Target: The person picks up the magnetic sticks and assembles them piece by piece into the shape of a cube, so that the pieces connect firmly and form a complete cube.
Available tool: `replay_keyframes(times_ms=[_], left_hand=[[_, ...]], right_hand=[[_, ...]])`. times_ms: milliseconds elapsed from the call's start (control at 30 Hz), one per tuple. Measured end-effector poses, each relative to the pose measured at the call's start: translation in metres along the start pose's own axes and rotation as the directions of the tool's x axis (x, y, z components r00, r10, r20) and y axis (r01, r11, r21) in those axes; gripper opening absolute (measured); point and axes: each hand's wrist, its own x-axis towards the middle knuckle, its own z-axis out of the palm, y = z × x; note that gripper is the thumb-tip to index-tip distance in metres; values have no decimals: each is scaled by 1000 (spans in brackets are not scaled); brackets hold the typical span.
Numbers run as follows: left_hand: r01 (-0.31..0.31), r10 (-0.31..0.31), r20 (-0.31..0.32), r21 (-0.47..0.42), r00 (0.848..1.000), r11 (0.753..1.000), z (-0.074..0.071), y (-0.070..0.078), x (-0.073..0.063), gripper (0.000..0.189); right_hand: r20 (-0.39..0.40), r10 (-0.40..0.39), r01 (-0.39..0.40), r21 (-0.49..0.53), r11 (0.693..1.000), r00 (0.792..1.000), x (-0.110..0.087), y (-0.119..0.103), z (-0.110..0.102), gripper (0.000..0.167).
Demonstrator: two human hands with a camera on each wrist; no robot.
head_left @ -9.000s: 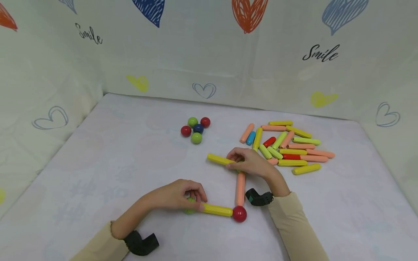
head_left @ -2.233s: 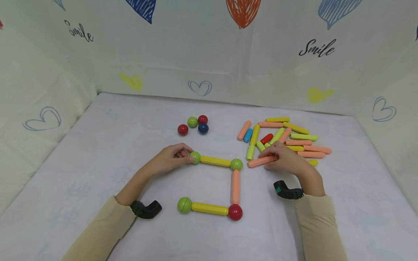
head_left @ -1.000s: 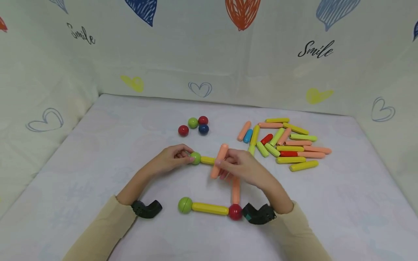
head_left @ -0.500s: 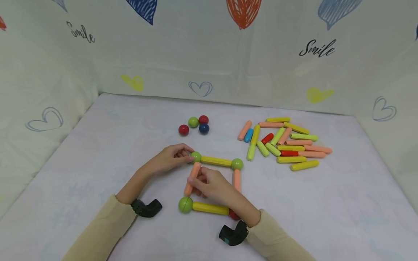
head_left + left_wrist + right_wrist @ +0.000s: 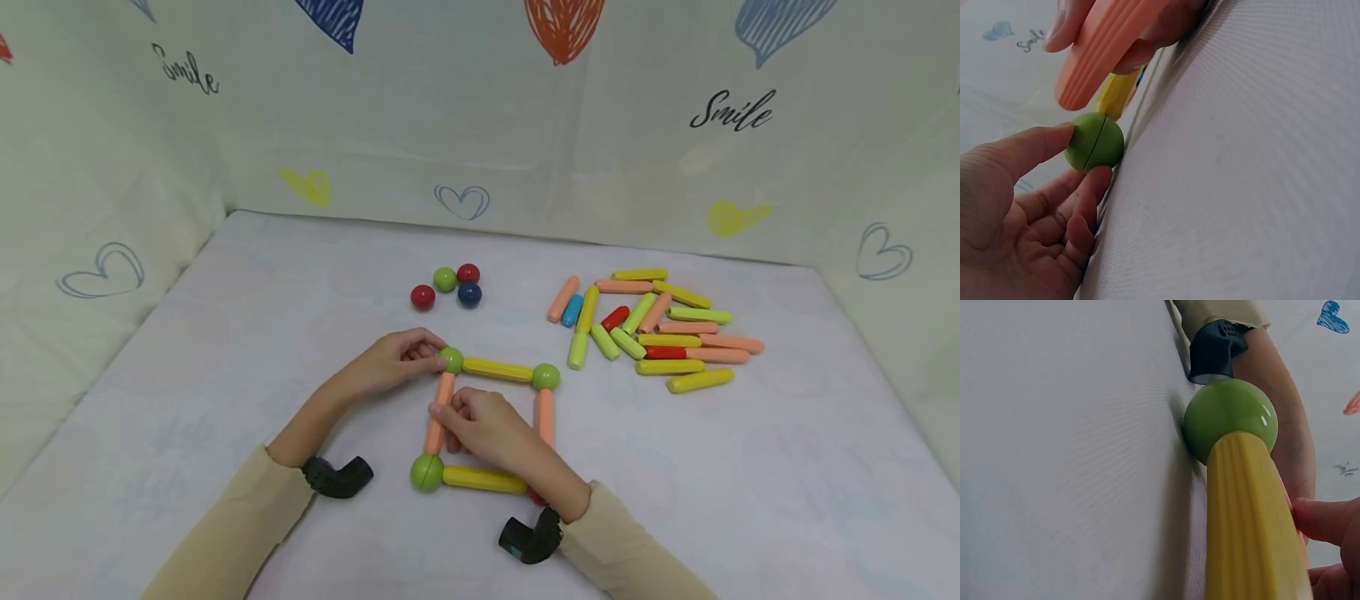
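In the head view, sticks and balls lie joined in a four-sided frame. My left hand (image 5: 393,362) pinches the green ball (image 5: 452,360) at its far left corner. My right hand (image 5: 487,421) pinches a peach stick (image 5: 445,389) along the left side, between that ball and the near green ball (image 5: 427,473). In the left wrist view the peach stick (image 5: 1097,56) has its end close above the pinched ball (image 5: 1094,142). Yellow sticks form the far side (image 5: 498,370) and near side (image 5: 483,480). The right forearm mostly hides a red ball (image 5: 536,497).
Several loose balls, including a blue ball (image 5: 469,294), sit behind the frame. To the right lies a spread of peach, yellow, green, red and blue sticks (image 5: 671,367). A white patterned cloth (image 5: 480,108) hangs behind the table.
My right hand has carried the peach stick from the spread leftward over the frame and lowered it into line with the two left balls. My left hand stays on its ball.
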Motion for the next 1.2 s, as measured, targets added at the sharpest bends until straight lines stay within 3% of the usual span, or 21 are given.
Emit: replay_keyframes(times_ms=[233, 600, 767, 900, 1000, 1067, 1200], left_hand=[[3, -3, 13, -9, 1000, 1000, 0, 1, -1, 31], [0, 0, 18, -10, 1000, 1000, 0, 0, 0, 32], [-6, 6, 30, 17, 1000, 1000, 0, 2, -2, 36], [-11, 9, 37, 41, 999, 999, 1, 1, -2, 37], [-10, 9, 29, 50, 1000, 999, 2, 0, -1, 37], [-3, 2, 26, 47, 1000, 999, 2, 0, -1, 37], [10, -11, 28, 35, 1000, 999, 2, 0, -2, 36]], right_hand=[[-7, 49, -49, -70, 996, 999, 6, 1, -1, 34], [16, 94, -93, -71, 993, 995, 9, -1, -4, 32], [93, 50, -44, -67, 997, 994, 6, -2, -14, 27], [114, -7, 16, -81, 997, 993, -1, -5, -36, 26], [50, -39, 43, -75, 996, 998, -7, -6, -60, 31], [-39, -56, 52, -97, 994, 998, -11, -3, -77, 30], [-273, -44, -32, -269, 963, 961, -16, 11, -107, 31]])
